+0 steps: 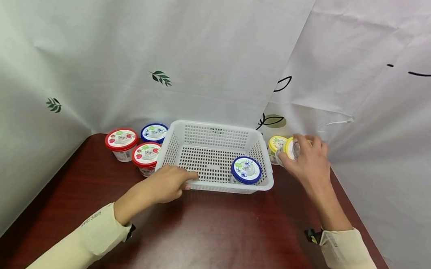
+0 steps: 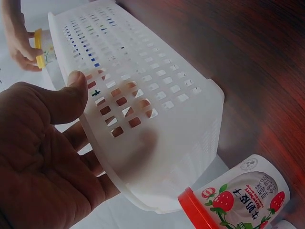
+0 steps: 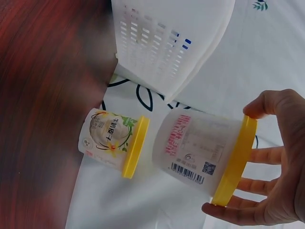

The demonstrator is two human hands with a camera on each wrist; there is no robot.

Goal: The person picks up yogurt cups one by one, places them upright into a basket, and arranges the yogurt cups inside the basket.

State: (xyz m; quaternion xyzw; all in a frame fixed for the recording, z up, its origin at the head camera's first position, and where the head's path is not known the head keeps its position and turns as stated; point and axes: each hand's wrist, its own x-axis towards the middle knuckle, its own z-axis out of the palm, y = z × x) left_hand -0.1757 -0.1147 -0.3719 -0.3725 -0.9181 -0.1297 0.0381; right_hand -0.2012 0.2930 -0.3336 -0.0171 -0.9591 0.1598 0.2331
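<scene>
My right hand [image 1: 310, 162] grips a yellow-lidded tub [image 3: 202, 152] by its lid, fingers and thumb spread round the rim. The tub is held above the table, right of the basket. Beside it stands another yellow-lidded tub [image 3: 112, 143] on the table. With my left hand [image 1: 168, 183] I hold the near left rim of a white plastic basket [image 1: 215, 128], thumb on one side of the wall and fingers on the other. Inside the basket's near right corner sits a blue-lidded tub [image 1: 246, 170].
Left of the basket stand two red-lidded tubs [image 1: 122, 144] [image 1: 146, 157] and a blue-lidded tub [image 1: 154, 133]. All rest on a dark red-brown wooden table [image 1: 221, 235]. White cloth [image 1: 211, 53] with leaf prints hangs behind and at both sides.
</scene>
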